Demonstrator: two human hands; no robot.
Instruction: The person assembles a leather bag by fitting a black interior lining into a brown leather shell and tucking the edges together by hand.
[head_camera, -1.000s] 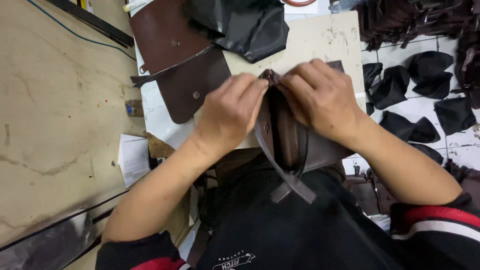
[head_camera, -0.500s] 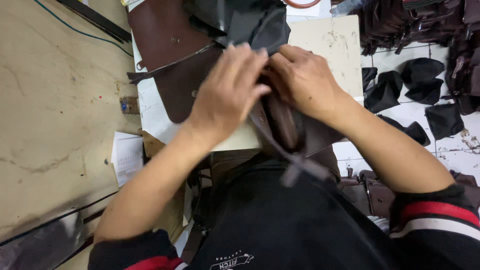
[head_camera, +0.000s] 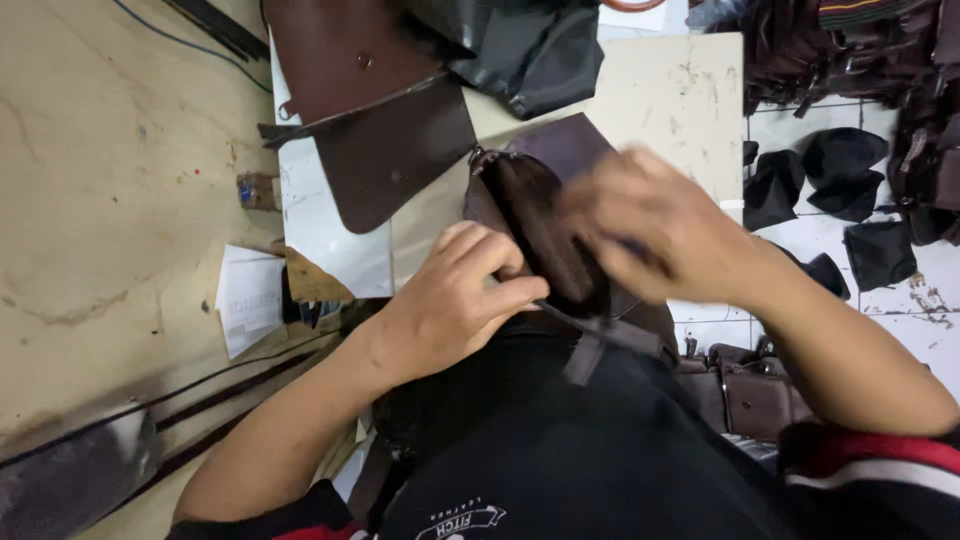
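A dark brown leather bag (head_camera: 530, 215) stands on edge against my lap, at the near edge of a pale work board (head_camera: 670, 100). My left hand (head_camera: 455, 300) grips the bag's left side with curled fingers, close to its strap (head_camera: 600, 345). My right hand (head_camera: 650, 230) is blurred with motion over the bag's right side and upper edge; it touches the leather, fingers bent. A flat brown leather flap with a snap (head_camera: 390, 150) lies on the board just left of the bag.
Black fabric (head_camera: 530, 50) is heaped at the board's far side. A wooden table (head_camera: 110, 200) with paper slips (head_camera: 248, 298) lies to the left. Dark leather pieces (head_camera: 840, 170) are scattered on a tiled floor at right, and more brown bags (head_camera: 750, 395) sit beside my right arm.
My two hands have moved apart. The left dropped to the bag's left side, the right swept to the right across its top. The bag now shows more of its upper edge.
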